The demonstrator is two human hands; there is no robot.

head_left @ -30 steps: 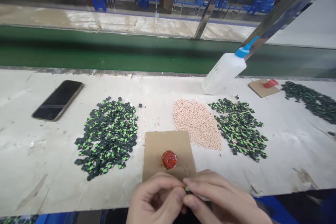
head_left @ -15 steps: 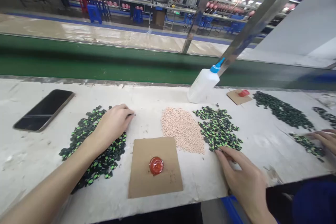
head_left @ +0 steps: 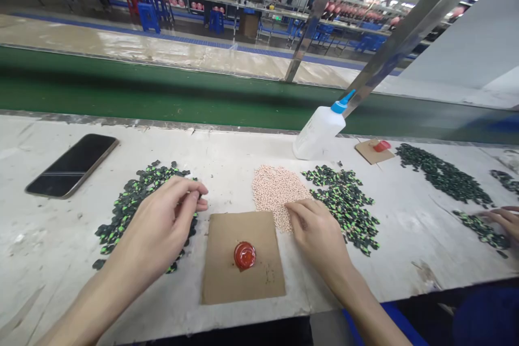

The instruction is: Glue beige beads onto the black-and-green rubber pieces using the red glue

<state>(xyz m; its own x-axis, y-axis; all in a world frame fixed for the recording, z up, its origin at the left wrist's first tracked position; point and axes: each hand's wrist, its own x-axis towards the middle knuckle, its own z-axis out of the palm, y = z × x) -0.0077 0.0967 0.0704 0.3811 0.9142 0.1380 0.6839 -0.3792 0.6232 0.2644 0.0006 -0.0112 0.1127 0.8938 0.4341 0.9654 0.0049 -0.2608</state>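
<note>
My left hand [head_left: 164, 221] hovers over the right side of a pile of small black-and-green pieces [head_left: 135, 194]. Its thumb and fingers are closed in a pinch, with a small dark bit barely showing between them. My right hand [head_left: 320, 232] is closed too, its fingertips at the lower part of a heap of tiny pale pink beads [head_left: 279, 186]; whatever they grip is hidden. Between the hands lies a square of brown cardboard [head_left: 221, 281] bearing a small round red cap-like dish [head_left: 245, 255] with a glossy surface. A second black-and-green pile [head_left: 344, 200] lies just beyond my right hand.
A white squeeze bottle [head_left: 318, 132] with a blue nozzle stands at the back. A phone [head_left: 73, 165] lies far left. At right are a smaller cardboard [head_left: 368, 152] with a red cap, dark piles [head_left: 444, 173] and another person's hand [head_left: 505, 221]. A green strip [head_left: 162, 94] runs behind.
My right hand has moved left from the edge of the right black-and-green pile to the beads. My left hand has turned and drawn slightly closer to me. The view has shifted a little.
</note>
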